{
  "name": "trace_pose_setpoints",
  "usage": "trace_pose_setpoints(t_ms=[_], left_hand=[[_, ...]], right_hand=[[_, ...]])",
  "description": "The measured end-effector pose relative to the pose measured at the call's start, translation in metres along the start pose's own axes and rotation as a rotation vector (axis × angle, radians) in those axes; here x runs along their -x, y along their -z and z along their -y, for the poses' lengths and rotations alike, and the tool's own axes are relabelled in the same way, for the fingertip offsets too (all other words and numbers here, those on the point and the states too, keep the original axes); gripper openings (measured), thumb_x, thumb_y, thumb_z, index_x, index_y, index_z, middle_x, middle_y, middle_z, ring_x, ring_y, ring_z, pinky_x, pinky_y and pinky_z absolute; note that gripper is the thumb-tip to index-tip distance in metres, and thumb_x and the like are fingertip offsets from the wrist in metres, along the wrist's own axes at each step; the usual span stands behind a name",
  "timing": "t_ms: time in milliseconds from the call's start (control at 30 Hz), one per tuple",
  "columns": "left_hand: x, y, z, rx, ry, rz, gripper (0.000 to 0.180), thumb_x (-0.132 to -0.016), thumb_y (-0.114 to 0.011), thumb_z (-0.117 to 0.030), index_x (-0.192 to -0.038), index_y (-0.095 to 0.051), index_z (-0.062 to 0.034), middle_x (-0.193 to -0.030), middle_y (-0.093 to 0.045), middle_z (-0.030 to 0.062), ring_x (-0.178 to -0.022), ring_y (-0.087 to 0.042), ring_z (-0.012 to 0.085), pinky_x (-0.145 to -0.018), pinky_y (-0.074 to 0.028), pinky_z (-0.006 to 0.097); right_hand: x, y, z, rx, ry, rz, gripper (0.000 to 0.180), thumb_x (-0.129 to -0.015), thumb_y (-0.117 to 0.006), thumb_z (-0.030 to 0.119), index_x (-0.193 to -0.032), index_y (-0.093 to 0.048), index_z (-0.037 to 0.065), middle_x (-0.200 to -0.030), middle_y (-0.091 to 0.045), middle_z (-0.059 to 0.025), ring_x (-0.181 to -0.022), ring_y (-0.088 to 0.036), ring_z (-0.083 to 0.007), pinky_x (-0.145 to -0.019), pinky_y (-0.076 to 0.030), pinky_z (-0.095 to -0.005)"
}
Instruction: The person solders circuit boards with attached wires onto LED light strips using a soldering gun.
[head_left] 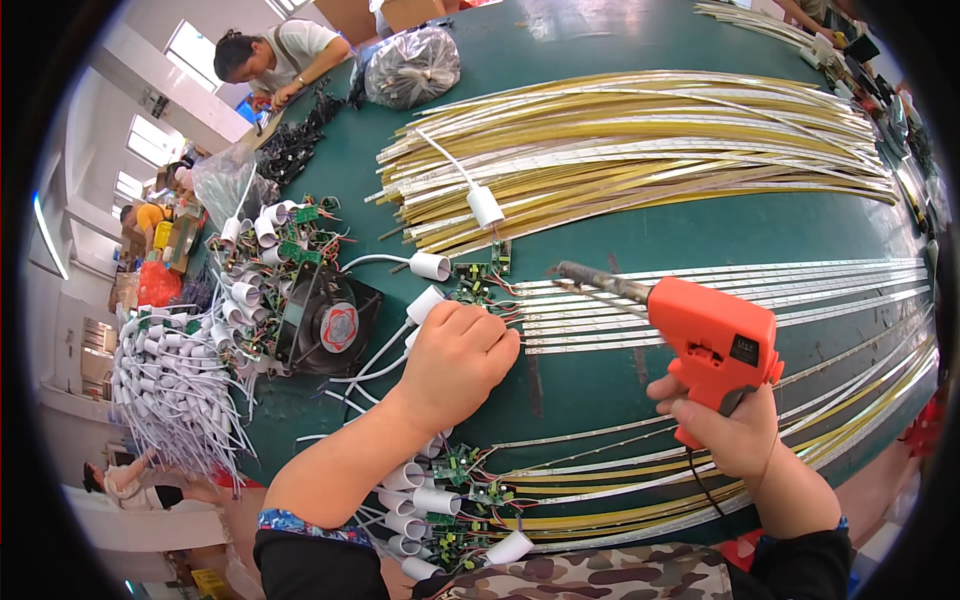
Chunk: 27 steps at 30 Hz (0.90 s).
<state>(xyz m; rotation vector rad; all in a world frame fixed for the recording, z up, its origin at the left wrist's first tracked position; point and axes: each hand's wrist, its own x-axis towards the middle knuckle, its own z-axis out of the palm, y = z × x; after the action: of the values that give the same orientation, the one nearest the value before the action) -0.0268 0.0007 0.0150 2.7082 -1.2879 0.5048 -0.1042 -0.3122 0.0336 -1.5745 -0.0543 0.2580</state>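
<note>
An orange-red soldering gun (705, 335) is in my right hand (735, 430), its grip in my palm and its dark tip pointing left over the strips. My left hand (455, 360) is closed in a pinch at the left ends of a row of white LED strips (720, 295); what its fingers hold is hidden. Just beyond that hand, small green circuit boards (478, 280) with thin wires lie by the strip ends. White plastic caps with cables, one of them a white cap (430, 266), sit beside them.
A black fan (330, 322) stands left of my left hand, near piled caps and boards (265, 235). Yellow and white strips (640, 150) lie across the far table. More wired strips (620, 470) lie near me. A person (285, 60) works at the far left.
</note>
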Motion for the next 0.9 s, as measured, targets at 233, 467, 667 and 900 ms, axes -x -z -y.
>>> trace_pose_setpoints(t_ms=[233, 467, 667, 900], left_hand=[[0.001, -0.004, 0.002, -0.004, 0.004, -0.023, 0.013, -0.076, -0.069, -0.01, -0.089, -0.071, -0.0091, -0.085, -0.063, -0.0006, -0.087, -0.063, 0.0199, -0.08, -0.046, 0.038], [-0.001, -0.003, -0.001, -0.02, 0.024, 0.023, 0.014, -0.076, -0.069, -0.011, -0.09, -0.071, -0.009, -0.085, -0.062, -0.0007, -0.088, -0.062, 0.0198, -0.082, -0.045, 0.038], [-0.003, -0.008, 0.003, -0.047, 0.025, -0.097, 0.01, -0.071, -0.065, -0.011, -0.081, -0.066, -0.0093, -0.077, -0.054, 0.0003, -0.082, -0.059, 0.0194, -0.082, -0.046, 0.036], [-0.003, -0.003, 0.0, -0.027, 0.051, 0.021, 0.014, -0.074, -0.07, -0.01, -0.088, -0.071, -0.0084, -0.084, -0.061, -0.0001, -0.088, -0.062, 0.0204, -0.083, -0.045, 0.039]], right_hand=[[-0.003, -0.008, 0.003, -0.145, 0.015, 0.054, 0.054, -0.083, -0.064, -0.001, -0.134, -0.05, -0.002, -0.123, -0.063, -0.0146, -0.1, -0.067, -0.0174, -0.089, -0.056, -0.0347], [-0.002, -0.007, -0.012, 0.349, 0.197, 0.138, 0.034, -0.083, -0.065, 0.001, -0.116, -0.062, -0.001, -0.103, -0.069, -0.0099, -0.09, -0.065, -0.0137, -0.082, -0.053, -0.0306], [-0.008, -0.015, -0.004, 0.235, 0.14, 0.087, 0.03, -0.083, -0.065, 0.002, -0.113, -0.063, -0.001, -0.101, -0.069, -0.0082, -0.088, -0.064, -0.0121, -0.081, -0.052, -0.0294], [-0.008, -0.014, -0.01, 0.336, 0.201, 0.098, 0.03, -0.082, -0.065, 0.003, -0.112, -0.063, 0.0, -0.099, -0.069, -0.007, -0.087, -0.064, -0.0128, -0.08, -0.052, -0.0293]])
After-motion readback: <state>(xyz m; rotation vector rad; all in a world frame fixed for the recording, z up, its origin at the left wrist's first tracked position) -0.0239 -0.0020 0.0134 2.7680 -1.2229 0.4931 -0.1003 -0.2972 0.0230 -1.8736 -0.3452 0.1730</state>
